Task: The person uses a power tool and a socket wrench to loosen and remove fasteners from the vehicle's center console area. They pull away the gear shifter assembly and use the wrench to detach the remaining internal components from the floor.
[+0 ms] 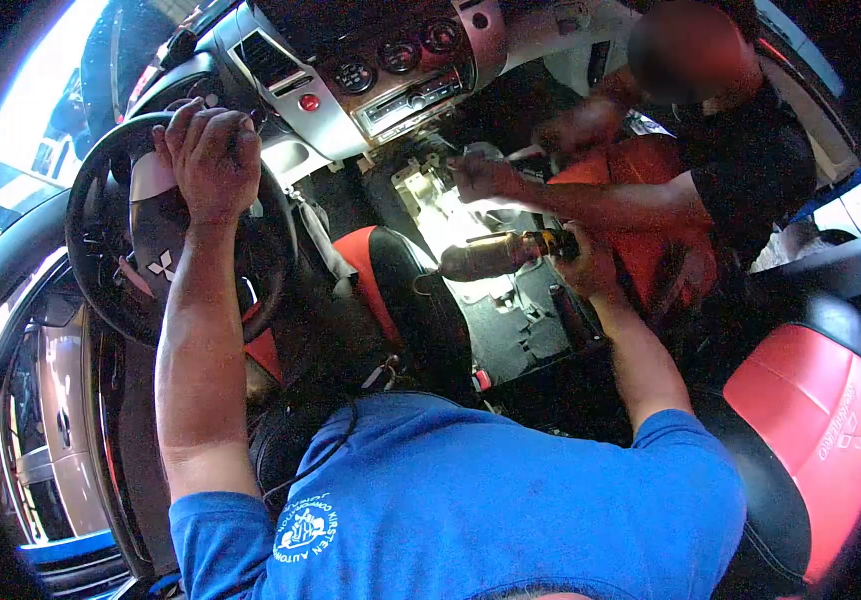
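Note:
My left hand is closed over the upper rim of the steering wheel, knuckles up. In my right hand is a work lamp with a yellow and black grip and a long brownish body. It lies level above the centre console, and a thin hook shows at its far end. Bright light falls on the opened console area just beyond the lamp. A co-worker's hand reaches into that lit area from the right. What its fingers touch is too unclear to tell.
The dashboard with radio, round dials and a red button runs across the front. A co-worker leans in from the passenger side. Red and black seats flank the console; a gear or brake lever stands near my right wrist.

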Motion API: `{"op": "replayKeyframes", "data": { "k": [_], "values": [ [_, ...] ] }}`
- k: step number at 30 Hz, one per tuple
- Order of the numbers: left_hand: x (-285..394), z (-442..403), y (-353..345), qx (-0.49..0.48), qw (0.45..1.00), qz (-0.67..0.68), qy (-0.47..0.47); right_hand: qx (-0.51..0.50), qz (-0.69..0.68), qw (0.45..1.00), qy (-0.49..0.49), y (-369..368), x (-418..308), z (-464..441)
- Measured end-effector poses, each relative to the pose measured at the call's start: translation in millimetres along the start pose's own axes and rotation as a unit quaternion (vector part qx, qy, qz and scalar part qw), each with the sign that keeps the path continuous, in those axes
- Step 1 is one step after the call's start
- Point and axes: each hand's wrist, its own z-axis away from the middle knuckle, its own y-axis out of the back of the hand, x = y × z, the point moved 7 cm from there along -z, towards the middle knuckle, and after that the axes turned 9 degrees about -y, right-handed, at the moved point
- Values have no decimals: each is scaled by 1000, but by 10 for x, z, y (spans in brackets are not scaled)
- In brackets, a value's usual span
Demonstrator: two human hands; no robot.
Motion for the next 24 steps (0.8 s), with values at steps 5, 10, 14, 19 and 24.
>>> {"op": "replayKeyframes", "data": {
  "k": [5,10,14,19,24],
  "values": [
    [2,-1,3,-3,1000,-3,5,4,37,999,-21,-29,31,31],
    [-52,41,-43,10,1000,19,-4,50,43,998,14,28,12,51],
    [11,-7,14,2,1000,-14,-8,5,9,1000,-12,5,28,31],
    [12,1,17,13,1000,8,-10,-8,-6,1000,-1,-32,51,-5],
    [19,-10,18,9,1000,10,-7,-12,-6,999,-36,-80,105,37]
  ]
}}
